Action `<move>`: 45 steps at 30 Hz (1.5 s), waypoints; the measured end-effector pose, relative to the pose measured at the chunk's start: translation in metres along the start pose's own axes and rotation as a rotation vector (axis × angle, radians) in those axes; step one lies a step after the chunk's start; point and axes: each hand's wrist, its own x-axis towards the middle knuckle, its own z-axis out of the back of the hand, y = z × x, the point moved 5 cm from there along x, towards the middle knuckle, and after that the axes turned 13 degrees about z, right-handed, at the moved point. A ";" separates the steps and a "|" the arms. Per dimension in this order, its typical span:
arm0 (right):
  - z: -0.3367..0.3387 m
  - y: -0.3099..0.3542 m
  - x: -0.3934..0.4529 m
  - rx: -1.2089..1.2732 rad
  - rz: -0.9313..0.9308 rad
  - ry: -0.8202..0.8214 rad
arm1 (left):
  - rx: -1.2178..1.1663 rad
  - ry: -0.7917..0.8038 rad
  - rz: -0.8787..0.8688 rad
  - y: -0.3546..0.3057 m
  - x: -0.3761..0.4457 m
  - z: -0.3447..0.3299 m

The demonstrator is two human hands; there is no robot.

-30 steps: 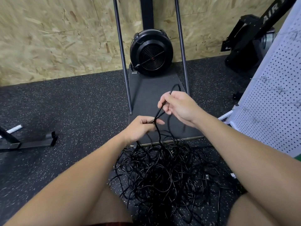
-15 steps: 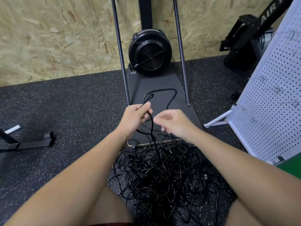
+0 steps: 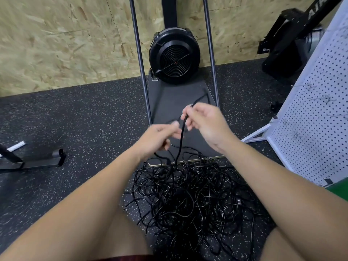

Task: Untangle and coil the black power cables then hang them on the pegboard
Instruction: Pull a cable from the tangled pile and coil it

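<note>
Head view looked down on the cable pile (image 3: pixel 190 200), a big loose tangle of thin black cord on the speckled floor between my knees, and I place everything from that pile. Off to its right stood the white pegboard (image 3: pixel 310 129), well apart, nothing coiled on it yet. Beyond the pile lay the black base plate (image 3: pixel 178 102) of a fan machine. Above the pile's far edge my right hand (image 3: pixel 205 125) pinched one strand (image 3: pixel 181 136) between thumb and curled fingers, the cord running straight down into the heap. My left hand (image 3: pixel 160 136), just beside it, was blurred; I cannot tell whether its fingers closed on anything. I judged the cord light, limp and smooth, likely to snag, best taken near a free end.
</note>
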 end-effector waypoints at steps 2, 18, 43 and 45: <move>0.016 0.008 0.012 0.199 0.022 -0.151 | 0.169 0.141 -0.004 0.014 -0.005 -0.017; -0.022 -0.050 -0.037 -0.203 -0.378 0.371 | -0.282 -0.122 -0.128 -0.022 0.005 -0.019; 0.040 0.028 0.008 0.394 -0.058 -0.380 | 0.250 0.137 -0.101 0.024 0.006 -0.061; 0.045 0.024 0.009 0.356 -0.079 -0.382 | 0.216 0.158 -0.083 0.022 0.008 -0.056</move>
